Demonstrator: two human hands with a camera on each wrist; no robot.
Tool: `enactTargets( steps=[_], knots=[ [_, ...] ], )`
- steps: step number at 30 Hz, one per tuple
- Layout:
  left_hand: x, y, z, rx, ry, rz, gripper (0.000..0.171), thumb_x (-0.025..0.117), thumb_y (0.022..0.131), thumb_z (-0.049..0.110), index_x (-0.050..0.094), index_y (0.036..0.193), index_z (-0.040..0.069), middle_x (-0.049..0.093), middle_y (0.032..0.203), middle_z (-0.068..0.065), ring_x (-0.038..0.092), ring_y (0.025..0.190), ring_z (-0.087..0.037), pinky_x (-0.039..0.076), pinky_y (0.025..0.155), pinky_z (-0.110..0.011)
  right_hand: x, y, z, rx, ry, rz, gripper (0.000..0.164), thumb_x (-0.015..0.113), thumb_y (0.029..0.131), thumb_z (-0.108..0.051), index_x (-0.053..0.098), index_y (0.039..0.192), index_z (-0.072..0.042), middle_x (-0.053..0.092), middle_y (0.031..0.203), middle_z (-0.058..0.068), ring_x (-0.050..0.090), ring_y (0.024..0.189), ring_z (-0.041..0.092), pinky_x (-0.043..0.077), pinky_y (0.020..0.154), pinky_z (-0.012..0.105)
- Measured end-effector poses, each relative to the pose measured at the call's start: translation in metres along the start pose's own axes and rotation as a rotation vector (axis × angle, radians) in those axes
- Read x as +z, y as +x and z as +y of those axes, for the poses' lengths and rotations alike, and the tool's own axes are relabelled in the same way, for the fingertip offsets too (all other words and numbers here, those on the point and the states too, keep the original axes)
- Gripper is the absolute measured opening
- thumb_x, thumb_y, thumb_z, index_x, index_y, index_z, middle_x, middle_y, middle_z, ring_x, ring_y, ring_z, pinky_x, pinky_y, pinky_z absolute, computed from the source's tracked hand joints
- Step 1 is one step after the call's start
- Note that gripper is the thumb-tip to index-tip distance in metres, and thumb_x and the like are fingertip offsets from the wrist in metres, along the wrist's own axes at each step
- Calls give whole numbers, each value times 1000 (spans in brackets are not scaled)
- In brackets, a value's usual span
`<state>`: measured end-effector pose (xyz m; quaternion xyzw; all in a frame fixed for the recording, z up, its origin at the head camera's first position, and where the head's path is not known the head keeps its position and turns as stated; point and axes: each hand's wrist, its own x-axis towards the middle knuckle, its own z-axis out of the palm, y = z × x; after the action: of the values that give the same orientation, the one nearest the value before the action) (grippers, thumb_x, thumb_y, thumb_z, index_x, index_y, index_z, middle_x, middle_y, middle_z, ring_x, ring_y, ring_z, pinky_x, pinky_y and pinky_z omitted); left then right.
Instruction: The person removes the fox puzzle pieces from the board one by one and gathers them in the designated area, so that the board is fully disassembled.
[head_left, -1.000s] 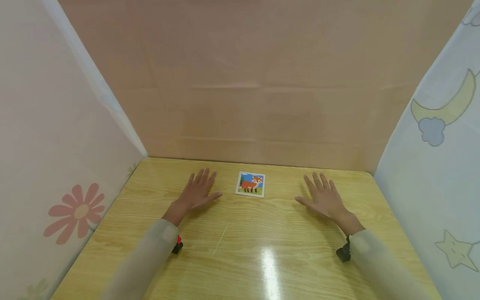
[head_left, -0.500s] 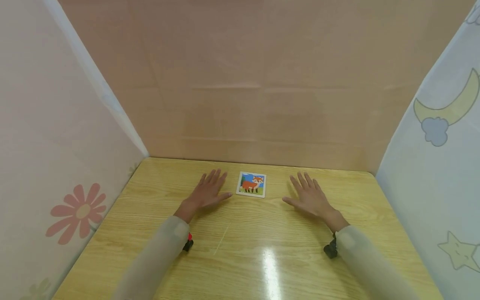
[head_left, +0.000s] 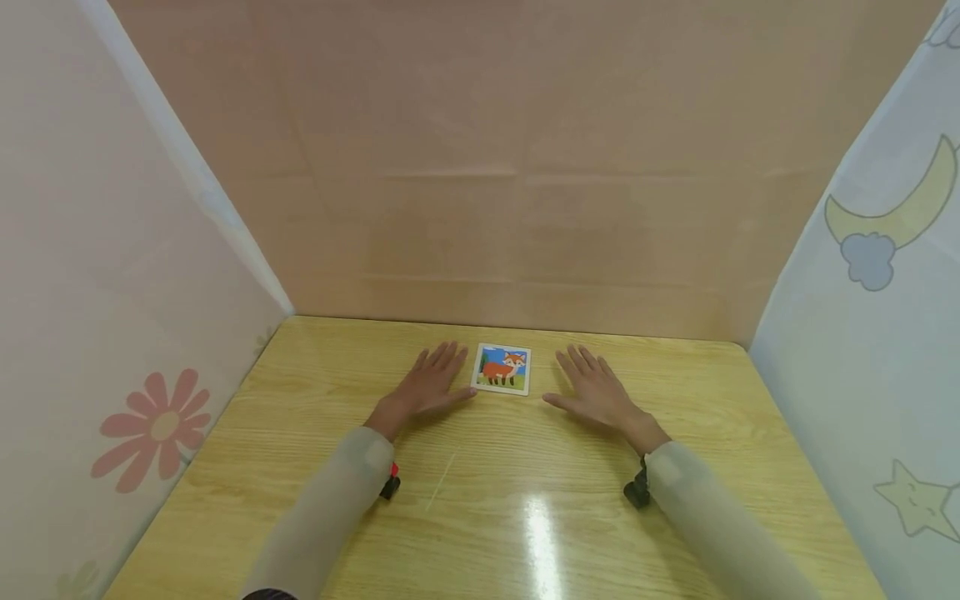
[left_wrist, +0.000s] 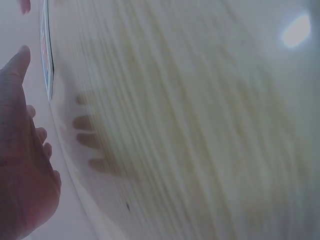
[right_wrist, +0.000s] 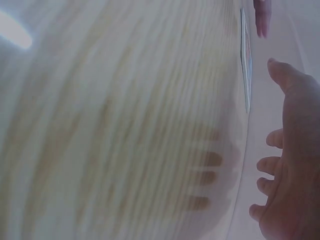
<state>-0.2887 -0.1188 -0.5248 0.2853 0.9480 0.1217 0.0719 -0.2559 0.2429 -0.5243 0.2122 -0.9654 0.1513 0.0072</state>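
A square fox picture with a white border (head_left: 501, 369) lies flat near the back of the wooden table. Just left of it in the head view is my left hand (head_left: 431, 385), fingers spread and thumb tip right at the picture's lower left corner. My right hand (head_left: 596, 392) mirrors it on the other side, a small gap away, its thumb pointing at the picture. Both wrist views show the left hand (left_wrist: 25, 150) and right hand (right_wrist: 297, 160) raised over the table, holding nothing. The picture's edge shows thinly in the left wrist view.
The wooden table (head_left: 487, 467) ends at a brown back wall (head_left: 480, 208). A pale cloth with a pink flower (head_left: 161, 427) hangs on the left, and one with a moon and star (head_left: 907, 500) on the right.
Both hands have moved inward toward the fox picture, the left one rightward and the right one leftward. The picture has stayed in place.
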Motion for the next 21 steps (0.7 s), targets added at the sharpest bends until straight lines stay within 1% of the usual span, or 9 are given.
enactTargets(
  steps=[4, 11, 15, 21],
  knots=[
    [4, 5, 3, 3, 10, 0, 91, 42, 107, 66, 10, 171, 10, 6, 178, -17, 4, 165, -34, 2, 132, -58, 1, 6, -8, 0, 13, -18, 95, 61, 100, -62, 28, 167, -2, 21, 173, 26, 15, 161, 47, 11, 128, 69],
    [10, 11, 8, -23, 39, -35, 91, 39, 107, 67, 6, 172, 13, 4, 179, -11, 1, 165, -28, 1, 133, -54, 7, 16, -19, -5, 26, -40, 95, 60, 101, -61, 28, 166, -1, 22, 173, 26, 14, 161, 44, 10, 129, 67],
    [11, 13, 11, -17, 43, -25, 90, 40, 107, 67, 10, 172, 13, 6, 179, -11, 4, 165, -28, 3, 133, -55, 9, 20, -23, -16, 14, -37, 93, 60, 102, -60, 30, 166, 0, 24, 172, 26, 17, 161, 45, 12, 128, 68],
    [12, 13, 14, -9, 54, -45, 90, 37, 107, 68, 9, 172, 12, 4, 179, -10, 3, 165, -27, 3, 133, -55, 10, 24, -29, -30, -2, -52, 92, 59, 103, -60, 30, 165, 2, 24, 172, 24, 18, 161, 42, 13, 129, 67]
  ],
)
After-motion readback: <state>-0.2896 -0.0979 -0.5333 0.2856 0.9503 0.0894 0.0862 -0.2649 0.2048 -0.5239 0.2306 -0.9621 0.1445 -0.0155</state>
